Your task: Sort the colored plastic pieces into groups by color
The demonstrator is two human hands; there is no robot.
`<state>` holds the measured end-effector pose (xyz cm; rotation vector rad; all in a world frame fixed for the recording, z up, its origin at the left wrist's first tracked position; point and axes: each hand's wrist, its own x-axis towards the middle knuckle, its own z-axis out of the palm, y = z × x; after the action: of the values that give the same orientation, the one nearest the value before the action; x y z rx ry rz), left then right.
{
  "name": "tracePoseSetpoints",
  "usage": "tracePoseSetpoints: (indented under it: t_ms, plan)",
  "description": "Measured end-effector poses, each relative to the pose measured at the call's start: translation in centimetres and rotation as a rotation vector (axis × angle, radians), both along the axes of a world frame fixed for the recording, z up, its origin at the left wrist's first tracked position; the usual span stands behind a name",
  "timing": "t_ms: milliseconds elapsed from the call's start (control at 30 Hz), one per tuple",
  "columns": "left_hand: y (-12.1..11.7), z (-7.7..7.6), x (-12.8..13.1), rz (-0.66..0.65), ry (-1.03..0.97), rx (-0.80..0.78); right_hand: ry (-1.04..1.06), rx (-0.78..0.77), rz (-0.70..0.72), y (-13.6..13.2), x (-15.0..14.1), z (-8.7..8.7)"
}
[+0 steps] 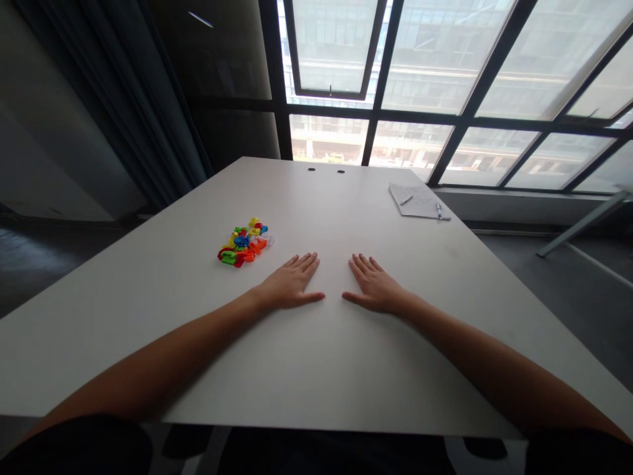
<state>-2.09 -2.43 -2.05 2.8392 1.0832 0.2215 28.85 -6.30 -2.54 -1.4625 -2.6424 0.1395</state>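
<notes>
My left hand (291,282) lies flat, palm down, on the white table (316,369), its thumb stretched out to the right. Opposite it, my right hand (374,285) rests flat in the same way, thumb pointing left, with a gap between the two. Neither holds anything. Just beyond and left of my left hand sits a loose pile of small plastic pieces (242,242) in red, green, yellow, blue, orange and white. They are too small to name exactly. My left fingers are near this pile but apart from it.
Sheets of paper (420,200) lie at the table's far right, with a pen (439,210) and another slim pen-like item (406,200) on them. Two dark round inserts (311,169) mark the far edge. Windows stand behind, a dark curtain (133,99) hangs left.
</notes>
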Motion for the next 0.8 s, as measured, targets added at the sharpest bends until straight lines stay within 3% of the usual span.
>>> tracePoseSetpoints:
  t_ms: [800]
  plan:
    - [-0.1, 0.5, 0.1, 0.005, 0.04, -0.019, -0.004, -0.052, -0.019, -0.3, -0.3, 1.2]
